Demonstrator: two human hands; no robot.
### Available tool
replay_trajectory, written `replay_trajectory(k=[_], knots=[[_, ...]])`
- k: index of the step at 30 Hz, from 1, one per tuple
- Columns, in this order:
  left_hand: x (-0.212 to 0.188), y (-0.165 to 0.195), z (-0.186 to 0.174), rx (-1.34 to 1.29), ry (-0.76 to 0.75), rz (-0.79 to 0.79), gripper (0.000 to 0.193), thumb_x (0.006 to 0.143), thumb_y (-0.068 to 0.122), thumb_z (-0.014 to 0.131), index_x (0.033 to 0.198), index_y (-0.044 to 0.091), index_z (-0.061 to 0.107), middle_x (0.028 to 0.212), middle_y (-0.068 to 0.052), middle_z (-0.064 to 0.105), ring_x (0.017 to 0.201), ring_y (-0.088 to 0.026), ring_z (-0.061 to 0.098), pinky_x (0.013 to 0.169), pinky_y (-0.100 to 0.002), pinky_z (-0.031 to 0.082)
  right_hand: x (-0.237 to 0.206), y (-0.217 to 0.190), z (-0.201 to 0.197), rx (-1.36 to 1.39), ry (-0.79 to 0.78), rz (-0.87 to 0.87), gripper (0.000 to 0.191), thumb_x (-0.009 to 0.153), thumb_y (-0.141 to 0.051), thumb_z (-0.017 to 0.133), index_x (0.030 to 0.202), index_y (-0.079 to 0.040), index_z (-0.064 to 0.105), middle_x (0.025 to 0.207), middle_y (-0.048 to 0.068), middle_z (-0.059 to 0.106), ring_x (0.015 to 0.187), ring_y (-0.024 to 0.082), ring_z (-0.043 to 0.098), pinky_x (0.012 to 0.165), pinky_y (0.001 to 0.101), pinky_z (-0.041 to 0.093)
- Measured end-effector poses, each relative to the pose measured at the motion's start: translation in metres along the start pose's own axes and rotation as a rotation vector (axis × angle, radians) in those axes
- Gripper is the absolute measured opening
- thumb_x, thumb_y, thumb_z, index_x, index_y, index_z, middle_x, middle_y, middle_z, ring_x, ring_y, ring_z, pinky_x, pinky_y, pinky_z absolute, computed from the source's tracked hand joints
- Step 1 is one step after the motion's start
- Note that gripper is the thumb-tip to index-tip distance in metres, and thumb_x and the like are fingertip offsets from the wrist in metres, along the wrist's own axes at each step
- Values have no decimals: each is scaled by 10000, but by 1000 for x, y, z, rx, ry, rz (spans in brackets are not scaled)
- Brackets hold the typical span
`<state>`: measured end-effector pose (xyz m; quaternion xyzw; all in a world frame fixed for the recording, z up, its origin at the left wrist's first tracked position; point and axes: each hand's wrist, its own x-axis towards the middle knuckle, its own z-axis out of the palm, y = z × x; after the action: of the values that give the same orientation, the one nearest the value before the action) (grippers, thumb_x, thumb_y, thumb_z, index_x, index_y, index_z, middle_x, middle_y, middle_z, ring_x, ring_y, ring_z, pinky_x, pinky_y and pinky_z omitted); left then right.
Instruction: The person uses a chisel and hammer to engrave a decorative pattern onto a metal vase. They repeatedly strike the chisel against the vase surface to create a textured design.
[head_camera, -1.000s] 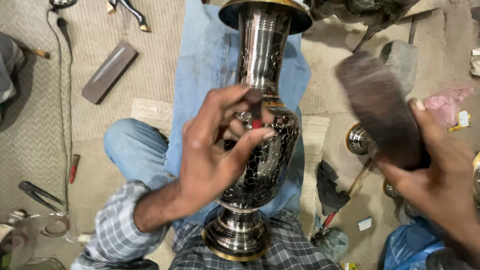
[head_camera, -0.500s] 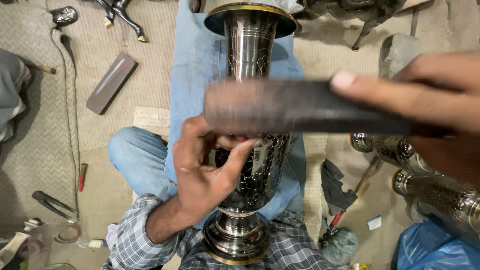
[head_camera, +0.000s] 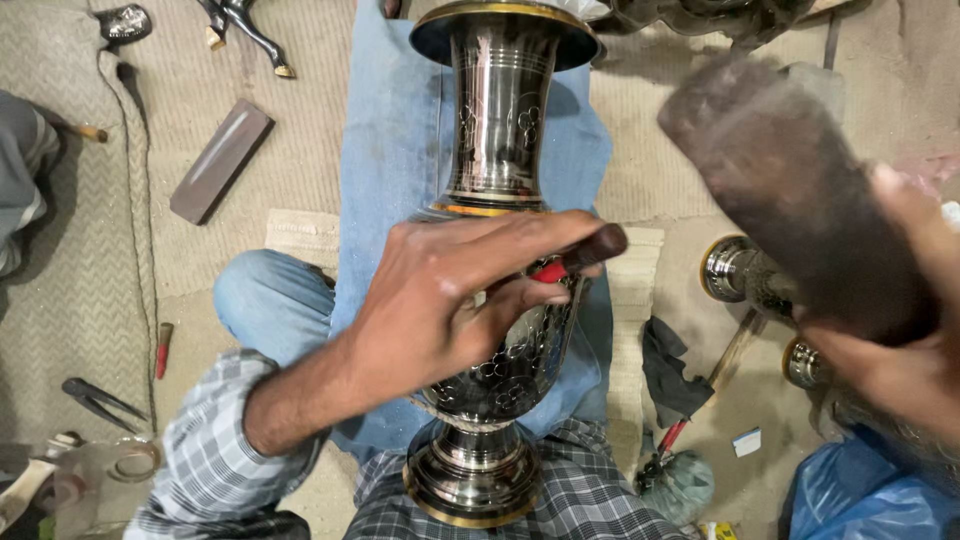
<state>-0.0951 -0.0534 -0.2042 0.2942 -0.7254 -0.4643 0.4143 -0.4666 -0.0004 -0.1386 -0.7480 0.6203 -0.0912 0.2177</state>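
Observation:
A tall dark metal vase with a gold rim and engraved flower patterns lies across my lap on a blue cloth. My left hand rests on the vase's belly and pinches a small chisel with a red-and-dark handle against the surface. My right hand is raised at the right, close to the camera and blurred, gripping a thick dark wooden mallet block that stands above and right of the chisel.
A flat dark sharpening stone lies on the woven mat at upper left. Pliers and a small red-handled tool lie at left. More metal vases lie at right, with a dark rag and blue plastic.
The mallet block swept across in front of the vase half a second ago and is now raised again at the right. My left hand holds the chisel on the vase throughout.

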Motion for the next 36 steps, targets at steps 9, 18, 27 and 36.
replay_trajectory(k=[9, 18, 27, 36], knots=[[18, -2, -8, 46, -273, 82, 498, 950, 57, 752, 1413, 192, 627, 1168, -28, 795, 850, -172, 775, 614, -322, 575, -48, -24, 40, 70, 97, 397, 364, 849, 22, 801, 1154, -9, 604, 864, 165, 682, 716, 275, 695, 640, 361, 584], [25, -16, -9, -33, -425, 199, 526, 960, -37, 659, 1441, 162, 582, 1256, -34, 755, 918, -138, 780, 643, -283, 594, -89, 11, 103, -101, 452, -168, 792, 844, -72, 849, 1468, -33, 362, 1127, 228, 647, 965, 288, 692, 855, 330, 564], [51, -19, -12, -83, -568, 316, 457, 939, 169, 696, 1386, 134, 615, 1078, -75, 798, 733, -165, 718, 518, -378, 488, -81, -41, 121, 41, 507, 295, 574, 726, 116, 859, 1180, -26, 538, 945, 186, 672, 854, 270, 669, 774, 378, 565], [59, -11, -16, -56, -768, 259, 584, 875, 58, 668, 1445, 170, 607, 851, -28, 790, 548, -133, 610, 483, -376, 458, -110, -6, 136, -32, 572, -100, 899, 783, 74, 831, 1495, -45, 295, 1002, 211, 676, 887, 228, 683, 764, 357, 559]])
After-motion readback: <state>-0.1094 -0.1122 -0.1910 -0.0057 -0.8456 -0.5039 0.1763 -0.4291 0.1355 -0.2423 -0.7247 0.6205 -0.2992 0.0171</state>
